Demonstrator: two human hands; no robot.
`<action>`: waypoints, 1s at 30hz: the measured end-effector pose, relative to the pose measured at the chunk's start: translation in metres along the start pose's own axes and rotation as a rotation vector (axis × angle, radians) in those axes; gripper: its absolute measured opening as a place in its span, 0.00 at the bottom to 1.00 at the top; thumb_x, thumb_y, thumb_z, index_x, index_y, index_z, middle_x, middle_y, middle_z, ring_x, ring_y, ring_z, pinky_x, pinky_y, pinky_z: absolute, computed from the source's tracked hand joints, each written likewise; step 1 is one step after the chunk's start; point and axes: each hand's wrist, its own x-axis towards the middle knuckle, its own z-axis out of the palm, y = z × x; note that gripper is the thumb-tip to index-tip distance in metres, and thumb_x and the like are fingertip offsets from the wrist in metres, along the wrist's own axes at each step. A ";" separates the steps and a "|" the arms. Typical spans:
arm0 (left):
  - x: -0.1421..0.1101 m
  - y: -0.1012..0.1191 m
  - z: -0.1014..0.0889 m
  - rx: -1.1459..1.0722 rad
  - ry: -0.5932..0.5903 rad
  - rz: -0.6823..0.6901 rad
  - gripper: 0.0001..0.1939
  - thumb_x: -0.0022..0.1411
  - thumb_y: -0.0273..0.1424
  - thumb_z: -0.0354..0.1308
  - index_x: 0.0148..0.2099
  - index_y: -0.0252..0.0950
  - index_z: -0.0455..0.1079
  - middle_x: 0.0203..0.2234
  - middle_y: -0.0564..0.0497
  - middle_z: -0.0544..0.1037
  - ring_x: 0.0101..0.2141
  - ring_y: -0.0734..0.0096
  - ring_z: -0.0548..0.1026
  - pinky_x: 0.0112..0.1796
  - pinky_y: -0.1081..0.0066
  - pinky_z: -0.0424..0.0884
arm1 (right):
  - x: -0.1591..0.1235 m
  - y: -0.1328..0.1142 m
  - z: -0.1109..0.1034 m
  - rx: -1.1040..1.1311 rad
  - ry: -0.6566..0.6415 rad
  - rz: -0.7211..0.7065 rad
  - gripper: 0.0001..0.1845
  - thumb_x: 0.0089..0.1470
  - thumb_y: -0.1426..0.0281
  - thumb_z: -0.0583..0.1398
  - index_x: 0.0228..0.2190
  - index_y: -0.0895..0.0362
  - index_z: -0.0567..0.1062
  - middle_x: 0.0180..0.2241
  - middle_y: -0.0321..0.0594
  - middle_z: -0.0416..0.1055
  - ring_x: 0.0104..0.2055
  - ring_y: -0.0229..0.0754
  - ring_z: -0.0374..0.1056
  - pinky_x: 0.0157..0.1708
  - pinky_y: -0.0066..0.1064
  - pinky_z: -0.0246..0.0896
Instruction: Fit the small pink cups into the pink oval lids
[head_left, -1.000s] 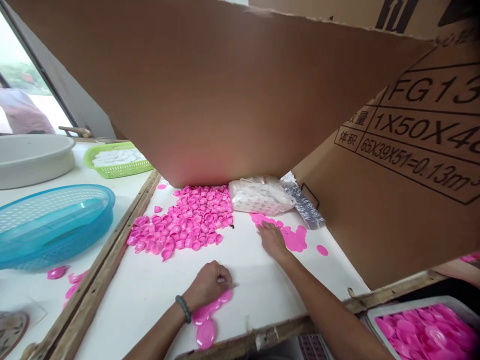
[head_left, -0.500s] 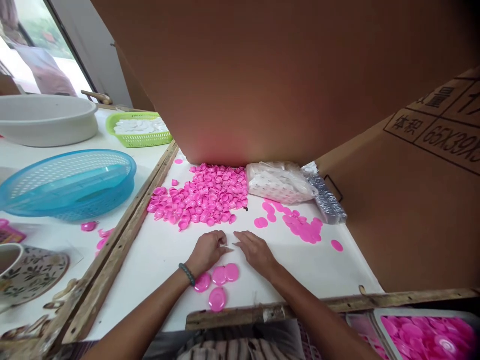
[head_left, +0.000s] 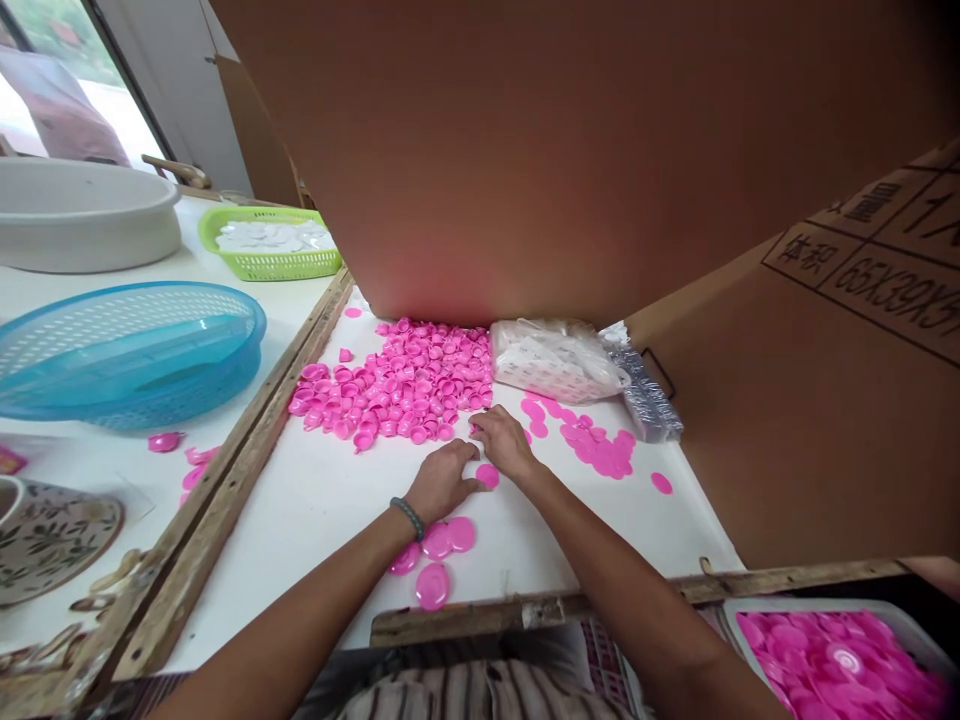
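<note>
My left hand rests knuckles-up on the white table, fingers curled, touching a flat pink disc. My right hand lies just beyond it, fingers bent, its tips at the near edge of a heap of small pink caps. Whether its fingers pinch a cap is hidden. Three more pink discs lie by my left wrist. A scatter of flat pink discs lies to the right of my hands.
A big open cardboard box overhangs the table. A plastic bag of white parts and a foil strip sit under it. Left: blue basket, green basket, white basin. Tray of pink discs at lower right.
My right hand came back from the disc scatter to beside my left, then both moved forward to the cap heap. A pink disc now lies between them. The view shifted.
</note>
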 end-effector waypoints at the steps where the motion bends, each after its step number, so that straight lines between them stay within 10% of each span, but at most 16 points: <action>1: 0.002 0.001 0.001 0.006 -0.010 0.008 0.19 0.53 0.40 0.62 0.45 0.35 0.69 0.39 0.47 0.73 0.35 0.66 0.72 0.36 0.70 0.66 | -0.008 0.002 -0.005 0.013 0.007 0.025 0.08 0.54 0.76 0.58 0.37 0.57 0.74 0.30 0.40 0.70 0.40 0.42 0.62 0.34 0.29 0.59; 14: 0.010 -0.001 0.021 -0.103 -0.006 0.057 0.24 0.50 0.32 0.66 0.49 0.37 0.65 0.37 0.51 0.74 0.34 0.69 0.72 0.36 0.72 0.66 | -0.070 0.003 -0.013 0.249 0.182 0.114 0.06 0.55 0.73 0.59 0.27 0.54 0.76 0.30 0.36 0.75 0.35 0.41 0.64 0.35 0.31 0.61; 30: 0.006 -0.005 0.028 -0.048 0.037 0.064 0.22 0.54 0.29 0.62 0.51 0.36 0.62 0.35 0.50 0.75 0.35 0.69 0.73 0.37 0.72 0.68 | -0.074 -0.014 -0.008 -0.047 -0.057 -0.143 0.13 0.50 0.85 0.51 0.26 0.58 0.71 0.23 0.38 0.67 0.30 0.40 0.58 0.28 0.30 0.53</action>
